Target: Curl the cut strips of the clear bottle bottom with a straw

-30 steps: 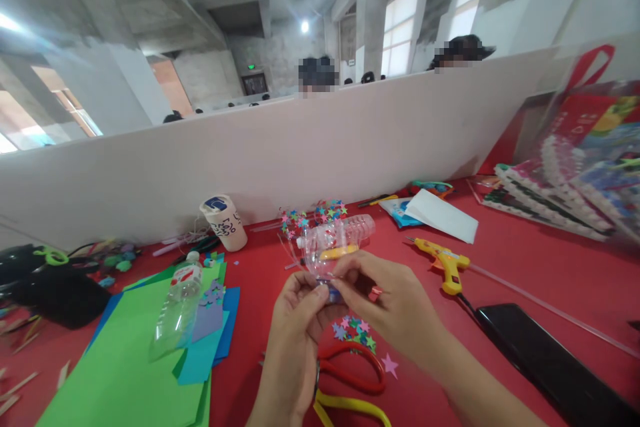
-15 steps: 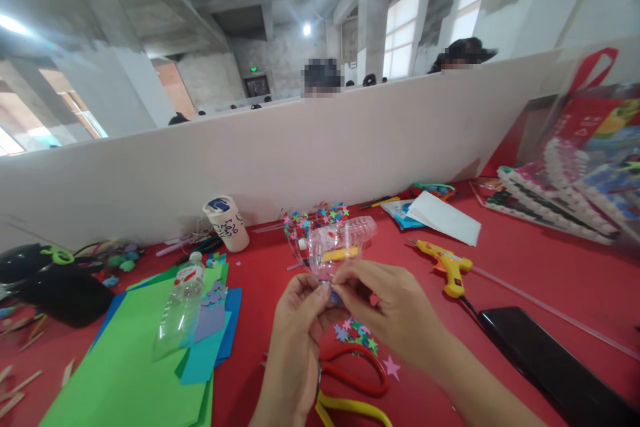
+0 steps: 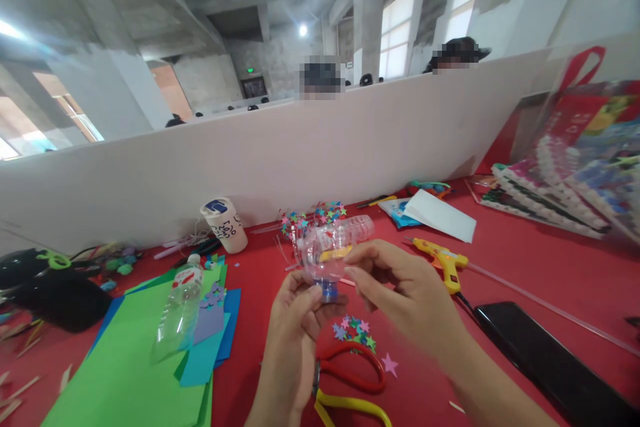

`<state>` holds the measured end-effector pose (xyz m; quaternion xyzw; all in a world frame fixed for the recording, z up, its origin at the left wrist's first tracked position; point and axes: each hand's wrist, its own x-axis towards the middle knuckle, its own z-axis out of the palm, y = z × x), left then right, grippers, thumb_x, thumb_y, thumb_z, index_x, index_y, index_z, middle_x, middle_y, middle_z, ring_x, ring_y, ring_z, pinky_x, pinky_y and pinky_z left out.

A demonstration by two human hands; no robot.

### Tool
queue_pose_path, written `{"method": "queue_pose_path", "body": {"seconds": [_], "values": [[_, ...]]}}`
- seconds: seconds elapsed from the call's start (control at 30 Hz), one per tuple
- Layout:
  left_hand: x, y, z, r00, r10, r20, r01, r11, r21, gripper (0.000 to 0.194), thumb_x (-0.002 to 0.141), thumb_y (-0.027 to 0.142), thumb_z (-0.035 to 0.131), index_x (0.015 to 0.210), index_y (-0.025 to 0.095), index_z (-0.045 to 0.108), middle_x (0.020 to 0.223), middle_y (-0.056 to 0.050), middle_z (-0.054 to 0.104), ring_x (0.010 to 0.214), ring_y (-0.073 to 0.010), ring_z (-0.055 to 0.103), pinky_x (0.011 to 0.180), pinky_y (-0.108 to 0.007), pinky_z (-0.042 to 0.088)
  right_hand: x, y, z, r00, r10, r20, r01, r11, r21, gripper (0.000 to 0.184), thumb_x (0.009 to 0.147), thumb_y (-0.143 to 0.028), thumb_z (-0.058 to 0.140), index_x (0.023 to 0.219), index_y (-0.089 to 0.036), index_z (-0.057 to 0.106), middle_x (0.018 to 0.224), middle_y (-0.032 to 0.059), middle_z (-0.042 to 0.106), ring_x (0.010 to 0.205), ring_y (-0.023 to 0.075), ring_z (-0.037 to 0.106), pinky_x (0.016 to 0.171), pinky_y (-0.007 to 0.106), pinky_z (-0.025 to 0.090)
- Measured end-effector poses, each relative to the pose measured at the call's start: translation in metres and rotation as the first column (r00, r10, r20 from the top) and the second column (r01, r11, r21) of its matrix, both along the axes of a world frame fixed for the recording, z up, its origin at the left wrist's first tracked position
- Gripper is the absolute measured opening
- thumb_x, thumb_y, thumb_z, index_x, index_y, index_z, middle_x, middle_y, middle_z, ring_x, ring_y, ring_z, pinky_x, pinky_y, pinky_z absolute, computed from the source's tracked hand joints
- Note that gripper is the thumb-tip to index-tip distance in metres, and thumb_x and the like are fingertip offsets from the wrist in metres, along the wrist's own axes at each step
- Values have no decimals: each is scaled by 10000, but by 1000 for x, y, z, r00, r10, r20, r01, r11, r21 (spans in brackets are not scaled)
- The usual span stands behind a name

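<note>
My left hand (image 3: 300, 307) is closed around the blue-capped neck of a cut clear plastic bottle top (image 3: 326, 288), its see-through flare pointing upward. My right hand (image 3: 400, 287) hovers just to the right of it, thumb and index finger slightly apart with nothing visible between them. Below the hands lie a heap of small coloured stars (image 3: 355, 333), a bigger pink star (image 3: 390, 365) and scissors (image 3: 353, 367) with one red and one yellow handle. Behind the bottle top, a clear bottle (image 3: 357, 228) lies on its side beside several star-covered strands (image 3: 325, 212).
On the right are a yellow glue gun (image 3: 443, 260), a black phone-like slab (image 3: 540, 347) and white sheets (image 3: 443, 215). Green paper (image 3: 115, 360), an upright-looking clear bottle (image 3: 177, 313) and a paper cup (image 3: 225, 227) are left. A white partition (image 3: 280, 153) stands behind.
My right hand has drawn back from the blue neck, moving up and right, and its pinch has loosened. My left hand keeps its hold on the bottle top, now more in view.
</note>
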<state>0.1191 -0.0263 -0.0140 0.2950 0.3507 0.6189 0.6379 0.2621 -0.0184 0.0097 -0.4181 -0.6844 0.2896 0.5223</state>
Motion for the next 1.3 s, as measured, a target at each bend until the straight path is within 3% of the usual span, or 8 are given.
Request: {"method": "queue_pose_path", "body": {"seconds": [0.2, 0.4, 0.57, 0.77, 1.07, 1.3], "values": [[1, 0, -1, 999, -43, -2, 43, 999, 4, 185, 675, 211, 703, 818, 164, 595, 771, -28, 698, 696, -197, 707, 730, -350, 558, -2, 1, 0, 997, 45, 63, -47, 999, 26, 94, 836, -214, 522, 795, -191, 603, 571, -47, 561, 468, 97, 511, 429, 186, 398], [2, -1, -1, 1000, -1, -9, 2, 1000, 14, 182, 671, 167, 674, 846, 172, 622, 826, -28, 710, 771, -194, 701, 758, -332, 552, -4, 1, -4, 989, 31, 146, -48, 992, 113, 36, 819, -174, 543, 802, -197, 564, 604, -47, 566, 501, 95, 506, 472, 192, 389], [1, -2, -2, 999, 34, -18, -33, 998, 52, 231, 626, 170, 731, 835, 187, 635, 808, -13, 688, 806, -184, 687, 759, -289, 543, -6, -1, -10, 975, 42, 220, -81, 982, 173, 100, 832, -143, 522, 754, -198, 551, 593, -47, 536, 507, 98, 480, 482, 212, 354], [-2, -1, -3, 997, -72, 33, 70, 995, 68, 157, 708, 182, 684, 863, 173, 660, 829, -28, 697, 796, -181, 692, 751, -290, 545, -5, -5, -4, 983, -10, 185, -29, 977, 210, 97, 861, -167, 510, 785, -186, 567, 597, -43, 552, 495, 93, 499, 480, 205, 371], [-3, -1, -5, 992, -110, 55, 107, 993, 52, 165, 740, 166, 648, 905, 152, 653, 835, -42, 710, 749, -193, 702, 751, -335, 549, -3, -5, 1, 986, -5, 170, -18, 991, 134, 132, 865, -175, 512, 869, -173, 643, 635, -34, 619, 538, 104, 567, 511, 203, 422], [-2, 0, -7, 995, -102, 21, 102, 994, 33, 145, 736, 180, 647, 879, 156, 631, 786, -25, 682, 680, -177, 687, 695, -313, 541, -4, -2, 1, 990, 18, 140, -17, 1000, -3, 186, 874, -217, 519, 974, -162, 666, 612, -37, 601, 507, 105, 521, 471, 208, 393]]}}
